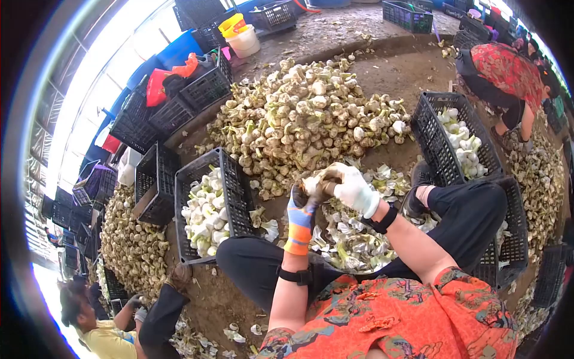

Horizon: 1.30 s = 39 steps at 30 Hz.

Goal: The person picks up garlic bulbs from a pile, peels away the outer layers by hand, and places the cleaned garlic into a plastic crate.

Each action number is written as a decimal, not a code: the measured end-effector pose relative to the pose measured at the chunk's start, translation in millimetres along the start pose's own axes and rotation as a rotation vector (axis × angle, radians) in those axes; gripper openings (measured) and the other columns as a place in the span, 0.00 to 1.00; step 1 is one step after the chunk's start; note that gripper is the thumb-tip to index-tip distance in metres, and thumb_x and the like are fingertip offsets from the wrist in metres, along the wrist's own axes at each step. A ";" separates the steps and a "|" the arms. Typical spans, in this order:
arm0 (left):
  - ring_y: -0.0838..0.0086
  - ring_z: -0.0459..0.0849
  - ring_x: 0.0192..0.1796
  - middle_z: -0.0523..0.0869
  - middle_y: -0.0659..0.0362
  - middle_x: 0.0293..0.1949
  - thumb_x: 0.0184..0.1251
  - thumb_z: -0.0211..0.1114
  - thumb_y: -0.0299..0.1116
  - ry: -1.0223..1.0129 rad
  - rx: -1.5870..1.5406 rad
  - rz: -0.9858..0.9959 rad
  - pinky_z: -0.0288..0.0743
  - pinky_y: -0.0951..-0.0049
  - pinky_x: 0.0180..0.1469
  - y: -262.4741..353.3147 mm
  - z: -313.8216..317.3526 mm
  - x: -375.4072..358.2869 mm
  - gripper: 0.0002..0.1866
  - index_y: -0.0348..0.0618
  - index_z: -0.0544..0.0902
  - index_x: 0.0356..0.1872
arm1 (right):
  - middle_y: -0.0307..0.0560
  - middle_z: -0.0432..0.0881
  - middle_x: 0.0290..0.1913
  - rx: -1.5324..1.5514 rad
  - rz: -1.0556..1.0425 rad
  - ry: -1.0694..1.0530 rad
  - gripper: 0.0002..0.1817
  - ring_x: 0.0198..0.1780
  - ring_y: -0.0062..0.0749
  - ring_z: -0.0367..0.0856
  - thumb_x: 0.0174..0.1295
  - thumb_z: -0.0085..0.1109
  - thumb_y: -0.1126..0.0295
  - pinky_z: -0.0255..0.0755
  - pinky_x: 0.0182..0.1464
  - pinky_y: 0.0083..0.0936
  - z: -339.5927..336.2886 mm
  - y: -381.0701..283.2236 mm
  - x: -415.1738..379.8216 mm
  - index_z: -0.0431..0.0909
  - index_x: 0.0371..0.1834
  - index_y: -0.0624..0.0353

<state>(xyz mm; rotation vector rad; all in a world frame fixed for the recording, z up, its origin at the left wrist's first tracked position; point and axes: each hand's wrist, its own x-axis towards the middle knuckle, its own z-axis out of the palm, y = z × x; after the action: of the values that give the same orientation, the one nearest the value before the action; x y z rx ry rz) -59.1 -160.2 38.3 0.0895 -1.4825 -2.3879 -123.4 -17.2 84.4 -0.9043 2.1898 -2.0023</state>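
Note:
In front of my knees, my left hand (300, 210), in a dark-fingered glove with an orange and blue cuff, is closed around a garlic bulb (311, 184). White-gloved, my right hand (351, 188) pinches at the same bulb from the other side, its fingertips partly hidden. Loose garlic skins (353, 242) lie on the ground below both hands. Just beyond them rises a large heap of unpeeled garlic (299, 119). Clean white bulbs (206, 212) fill part of a black crate (242, 197) at my left, and more white bulbs (461, 140) lie in another black crate (427, 128) at my right.
A person in a yellow shirt (101, 338) sits at lower left beside another garlic heap (128, 239). Another person in a red patterned top (508, 69) bends over at upper right. Stacked black crates (206, 90) and a white bucket (244, 43) stand behind.

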 end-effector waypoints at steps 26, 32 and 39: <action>0.75 0.79 0.45 0.79 0.59 0.48 0.49 0.68 0.17 -0.270 -0.306 -0.295 0.75 0.78 0.44 41.0 15.2 -15.6 0.35 0.39 0.67 0.63 | 0.42 0.83 0.30 0.257 0.551 0.387 0.08 0.31 0.26 0.81 0.59 0.52 0.83 0.76 0.36 0.20 -33.0 157.3 -5.0 0.80 0.38 0.65; 0.76 0.77 0.49 0.77 0.59 0.52 0.45 0.70 0.18 -0.229 0.240 -0.073 0.74 0.76 0.52 -2.7 -5.6 -2.7 0.40 0.38 0.65 0.64 | 0.62 0.77 0.51 -0.470 0.187 -0.021 0.35 0.55 0.47 0.76 0.48 0.61 0.73 0.70 0.55 0.37 -46.8 58.1 -13.4 0.63 0.64 0.64; 0.75 0.74 0.56 0.73 0.52 0.59 0.47 0.65 0.17 -0.235 0.340 -0.103 0.71 0.75 0.56 -10.7 1.3 0.5 0.43 0.32 0.57 0.68 | 0.50 0.82 0.35 -0.329 -0.011 -0.379 0.29 0.34 0.34 0.81 0.52 0.55 0.80 0.74 0.38 0.27 -23.9 -43.4 7.9 0.69 0.62 0.59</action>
<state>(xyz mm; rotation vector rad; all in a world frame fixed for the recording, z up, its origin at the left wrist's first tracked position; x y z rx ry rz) -62.4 -154.8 29.6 -0.0394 -2.0299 -2.2605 -122.9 1.0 131.2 -1.2129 2.3154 -1.3464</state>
